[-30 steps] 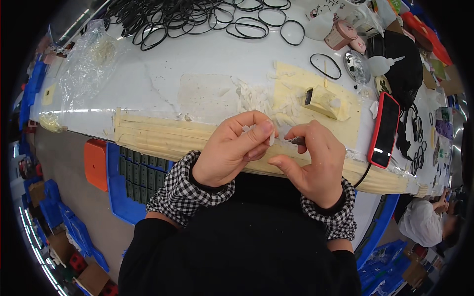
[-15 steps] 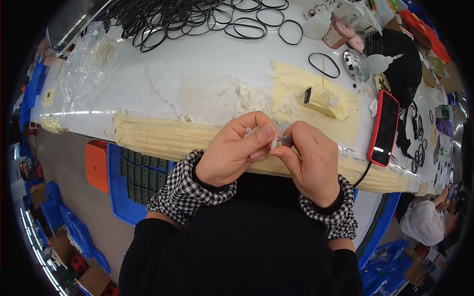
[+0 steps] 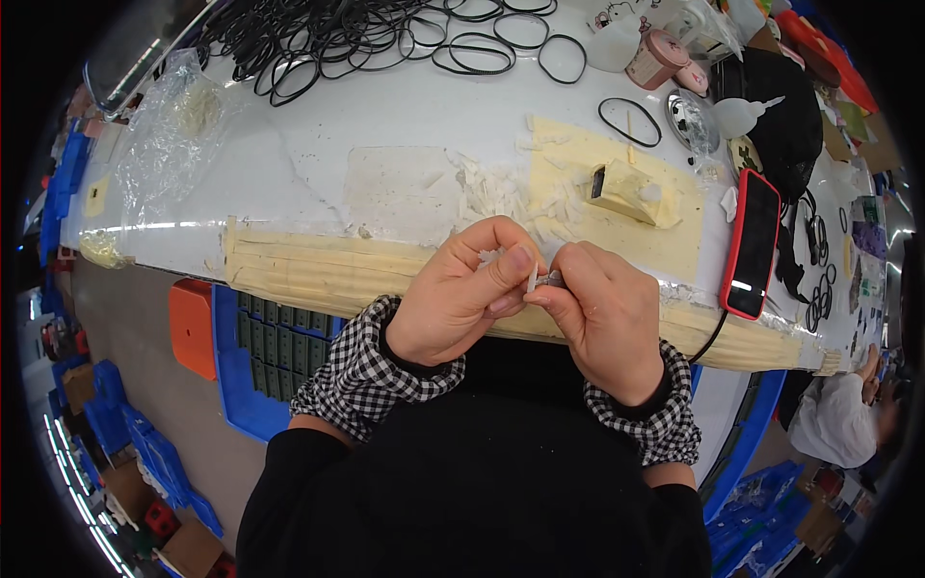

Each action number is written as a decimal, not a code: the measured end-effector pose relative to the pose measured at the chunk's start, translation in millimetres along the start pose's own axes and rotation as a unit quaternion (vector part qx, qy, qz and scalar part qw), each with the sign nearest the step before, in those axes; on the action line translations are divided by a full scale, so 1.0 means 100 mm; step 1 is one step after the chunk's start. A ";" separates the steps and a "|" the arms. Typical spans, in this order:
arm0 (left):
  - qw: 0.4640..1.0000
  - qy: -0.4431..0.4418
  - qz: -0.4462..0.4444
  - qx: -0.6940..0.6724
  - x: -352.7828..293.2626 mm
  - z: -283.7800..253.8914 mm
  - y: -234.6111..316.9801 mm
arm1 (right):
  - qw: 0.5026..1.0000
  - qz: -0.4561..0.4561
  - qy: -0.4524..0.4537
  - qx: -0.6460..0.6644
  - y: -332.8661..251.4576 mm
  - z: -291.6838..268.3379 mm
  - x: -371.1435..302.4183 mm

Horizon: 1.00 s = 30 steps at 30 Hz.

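Close together over the table's front edge, both hands work at chest height. Between its thumb and fingers, my left hand (image 3: 462, 294) pinches a small thin white strip (image 3: 532, 278); more white bits poke out behind the thumb. My right hand (image 3: 615, 318) is closed, thumb against forefinger, on a small grey metal piece (image 3: 551, 279) whose tip meets the strip. Most of that piece is hidden by the fingers, so its kind cannot be made out. Beyond the hands lies a scatter of white scraps (image 3: 491, 188) on the tabletop.
A yellow taped block (image 3: 626, 197) sits on a yellow sheet (image 3: 670, 249). Black rubber rings (image 3: 318, 39) heap at the back left. At right lie a red-cased phone (image 3: 752, 246) with a cable and a clear bulb bottle (image 3: 740, 118). Below the table is a blue crate (image 3: 231, 385).
My right fingers have tilted and shifted slightly left, covering more of the metal piece. My left hand keeps its pinch. The view has shifted a little.
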<state>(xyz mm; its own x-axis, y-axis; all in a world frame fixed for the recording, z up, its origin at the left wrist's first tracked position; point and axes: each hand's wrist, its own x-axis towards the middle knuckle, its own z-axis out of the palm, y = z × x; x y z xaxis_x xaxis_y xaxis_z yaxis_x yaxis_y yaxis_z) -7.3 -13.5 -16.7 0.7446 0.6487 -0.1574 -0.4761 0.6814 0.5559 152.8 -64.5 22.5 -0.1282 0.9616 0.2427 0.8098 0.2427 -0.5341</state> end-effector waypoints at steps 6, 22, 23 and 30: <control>1.000 -0.006 -0.006 -0.024 0.00 0.00 -0.02 | 0.999 0.013 0.018 0.032 -0.02 -0.01 0.01; 0.999 -0.015 0.012 -0.038 -0.01 0.00 -0.06 | 0.999 0.005 0.022 0.025 -0.03 0.01 0.00; 0.999 -0.022 0.013 -0.039 -0.01 -0.01 -0.07 | 1.000 0.007 0.019 0.025 -0.03 0.00 0.00; 0.999 -0.016 0.016 -0.036 0.00 0.00 -0.07 | 1.000 0.006 0.001 0.017 -0.04 -0.02 -0.01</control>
<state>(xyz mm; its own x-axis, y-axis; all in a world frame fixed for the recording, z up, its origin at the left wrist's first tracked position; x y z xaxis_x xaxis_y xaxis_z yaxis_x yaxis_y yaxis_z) -4.3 -18.5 -20.7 0.7425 0.6600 -0.1142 -0.5310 0.6839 0.5004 150.9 -66.4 25.8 -0.1172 0.9643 0.2377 0.7913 0.2353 -0.5643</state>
